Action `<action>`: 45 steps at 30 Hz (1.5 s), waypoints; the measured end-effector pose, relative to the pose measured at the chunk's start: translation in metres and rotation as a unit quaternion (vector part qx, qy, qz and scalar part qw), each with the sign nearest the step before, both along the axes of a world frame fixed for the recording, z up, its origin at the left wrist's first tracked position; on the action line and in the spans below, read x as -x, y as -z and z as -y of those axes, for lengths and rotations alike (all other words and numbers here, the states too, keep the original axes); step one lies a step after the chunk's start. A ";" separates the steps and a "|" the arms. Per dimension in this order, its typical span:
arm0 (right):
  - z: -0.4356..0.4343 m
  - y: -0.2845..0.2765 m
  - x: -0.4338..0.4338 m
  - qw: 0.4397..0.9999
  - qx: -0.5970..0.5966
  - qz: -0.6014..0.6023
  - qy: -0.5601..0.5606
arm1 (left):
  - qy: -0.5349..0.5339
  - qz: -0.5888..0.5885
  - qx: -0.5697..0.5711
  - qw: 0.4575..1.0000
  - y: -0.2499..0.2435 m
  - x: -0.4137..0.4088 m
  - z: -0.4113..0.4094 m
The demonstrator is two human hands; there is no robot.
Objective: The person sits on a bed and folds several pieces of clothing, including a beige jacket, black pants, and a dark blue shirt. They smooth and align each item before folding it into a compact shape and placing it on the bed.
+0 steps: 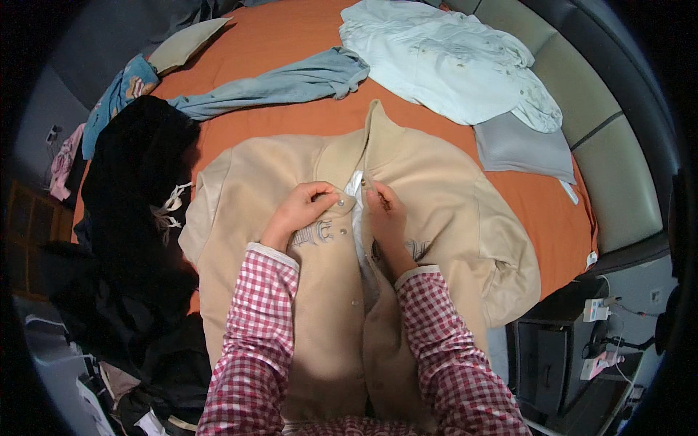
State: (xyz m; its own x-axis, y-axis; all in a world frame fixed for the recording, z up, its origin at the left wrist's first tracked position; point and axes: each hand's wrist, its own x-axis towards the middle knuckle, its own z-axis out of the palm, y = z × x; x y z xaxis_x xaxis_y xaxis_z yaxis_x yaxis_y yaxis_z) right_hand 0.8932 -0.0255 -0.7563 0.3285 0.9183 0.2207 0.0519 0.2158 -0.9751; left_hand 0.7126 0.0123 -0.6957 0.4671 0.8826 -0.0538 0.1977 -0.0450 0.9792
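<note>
A beige snap-front jacket lies spread on a bed with an orange sheet, its collar pointing away from me. My left hand pinches the left front edge just below the collar, beside a metal snap. The opposite front edge is held between the thumb and fingers of my right hand, near another snap. A narrow gap with white lining showing separates the two edges. Grey embroidered lettering is on both chest panels, partly covered by my hands. More snaps run down the left edge.
Black clothing lies at the left, near a blue garment and a cream cushion. Behind the jacket are blue jeans, a white patterned garment and a grey pillow. A padded headboard and dark nightstand stand right.
</note>
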 end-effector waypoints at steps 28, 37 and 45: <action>0.011 -0.019 0.023 0.924 -0.209 0.318 -0.038 | -0.181 0.078 0.018 0.980 0.018 -0.019 0.008; 0.013 -0.016 0.024 0.890 -0.180 0.418 -0.028 | -0.222 0.079 0.021 0.972 0.020 -0.029 0.015; 0.009 0.001 0.030 0.893 -0.181 0.413 0.015 | -0.200 0.102 0.016 0.974 0.037 -0.025 0.011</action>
